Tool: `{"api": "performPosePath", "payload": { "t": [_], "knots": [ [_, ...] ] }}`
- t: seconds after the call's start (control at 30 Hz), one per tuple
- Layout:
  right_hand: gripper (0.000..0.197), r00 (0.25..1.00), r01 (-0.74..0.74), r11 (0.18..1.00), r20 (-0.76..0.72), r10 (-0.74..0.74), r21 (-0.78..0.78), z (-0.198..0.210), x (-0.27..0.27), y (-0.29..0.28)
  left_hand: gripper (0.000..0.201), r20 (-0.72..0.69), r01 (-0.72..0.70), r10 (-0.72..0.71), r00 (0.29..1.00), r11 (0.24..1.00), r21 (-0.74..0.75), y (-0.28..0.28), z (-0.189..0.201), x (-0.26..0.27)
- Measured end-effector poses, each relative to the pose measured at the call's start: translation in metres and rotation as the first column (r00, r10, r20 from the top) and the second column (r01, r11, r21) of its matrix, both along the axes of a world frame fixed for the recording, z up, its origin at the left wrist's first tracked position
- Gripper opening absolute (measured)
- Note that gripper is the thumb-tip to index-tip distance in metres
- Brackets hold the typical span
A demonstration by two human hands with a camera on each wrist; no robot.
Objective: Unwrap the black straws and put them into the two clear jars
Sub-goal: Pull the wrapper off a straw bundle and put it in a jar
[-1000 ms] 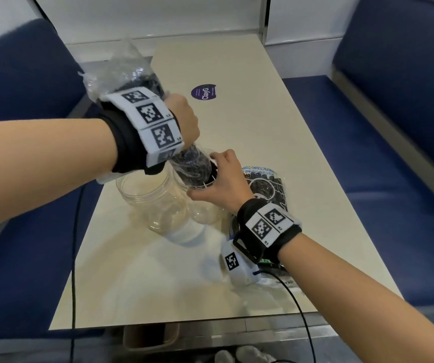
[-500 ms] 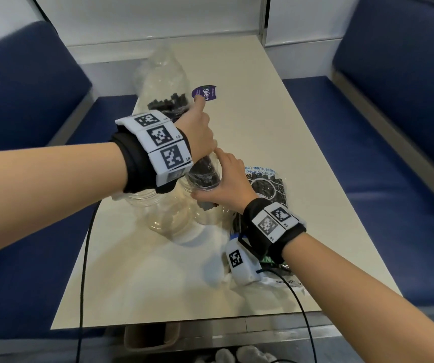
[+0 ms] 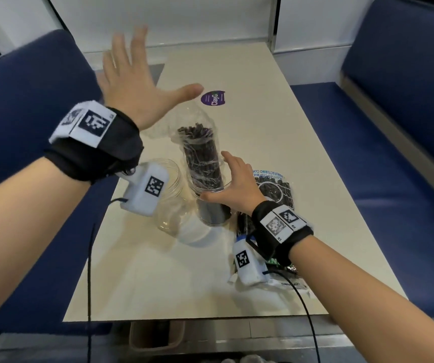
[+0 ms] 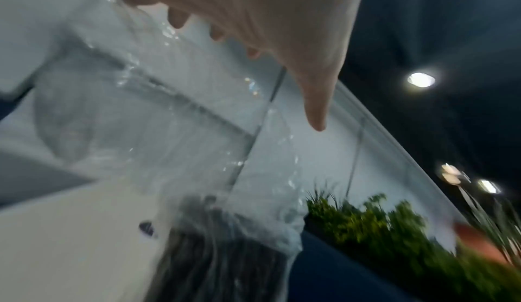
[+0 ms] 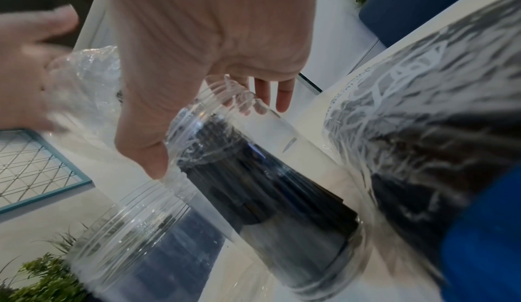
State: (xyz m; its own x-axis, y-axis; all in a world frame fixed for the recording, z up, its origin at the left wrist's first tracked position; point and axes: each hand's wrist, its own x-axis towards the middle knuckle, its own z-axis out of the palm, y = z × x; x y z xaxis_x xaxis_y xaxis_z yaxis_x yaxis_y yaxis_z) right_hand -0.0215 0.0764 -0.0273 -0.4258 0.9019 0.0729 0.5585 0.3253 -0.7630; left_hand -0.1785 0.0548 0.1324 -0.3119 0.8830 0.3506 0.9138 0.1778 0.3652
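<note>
A bundle of black straws (image 3: 200, 153), still in clear wrap, stands upright in the right clear jar (image 3: 214, 213); its top half sticks out above the rim. My right hand (image 3: 233, 179) rests against that jar's rim and the bundle, fingers fairly straight and thumb on the near rim. In the right wrist view the palm (image 5: 203, 50) lies over the filled jar (image 5: 267, 184). My left hand (image 3: 137, 82) hovers above and left of the bundle with fingers spread, holding nothing. The left clear jar (image 3: 174, 213) holds no straws. The left wrist view shows loose wrap (image 4: 169, 117) beneath the straight fingers (image 4: 282, 28).
A second wrapped pack of black straws (image 3: 276, 191) lies flat on the cream table (image 3: 263, 127) under my right wrist. A purple sticker (image 3: 212, 98) marks the far part of the table. Blue bench seats (image 3: 368, 153) flank both sides.
My left hand has let go of the bundle and lifted up and back with fingers spread. The bundle now stands upright in the right jar. My right hand has stayed at the rim.
</note>
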Motion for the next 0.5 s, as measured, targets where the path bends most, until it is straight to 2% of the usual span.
{"api": "performPosePath", "payload": {
  "t": [0.1,0.2,0.33,0.4,0.5],
  "knots": [
    [0.1,1.0,-0.002,1.0,0.0,0.002,0.004,0.002,0.0,0.0,0.116,0.248,-0.028,0.072,0.966,0.984,-0.178,0.001,-0.014,-0.007],
    [0.101,1.0,0.003,1.0,0.009,-0.003,-0.003,0.004,0.001,-0.002,0.094,0.25,0.025,0.042,0.967,0.965,-0.262,0.0,-0.018,-0.003],
    [0.102,0.999,0.0,1.0,0.035,0.001,-0.025,0.005,0.0,-0.001,0.045,0.234,0.147,-0.112,0.966,0.979,-0.139,0.001,-0.005,0.005],
    [0.101,1.0,0.001,1.0,0.024,0.0,-0.03,0.005,0.0,-0.002,0.034,0.195,0.205,-0.198,0.961,0.979,-0.017,0.003,0.007,0.01],
    [0.095,0.999,0.011,0.999,-0.034,-0.012,-0.031,0.007,0.002,-0.003,0.03,0.121,0.285,-0.302,0.946,0.948,0.142,0.006,0.024,0.021]
  ]
}}
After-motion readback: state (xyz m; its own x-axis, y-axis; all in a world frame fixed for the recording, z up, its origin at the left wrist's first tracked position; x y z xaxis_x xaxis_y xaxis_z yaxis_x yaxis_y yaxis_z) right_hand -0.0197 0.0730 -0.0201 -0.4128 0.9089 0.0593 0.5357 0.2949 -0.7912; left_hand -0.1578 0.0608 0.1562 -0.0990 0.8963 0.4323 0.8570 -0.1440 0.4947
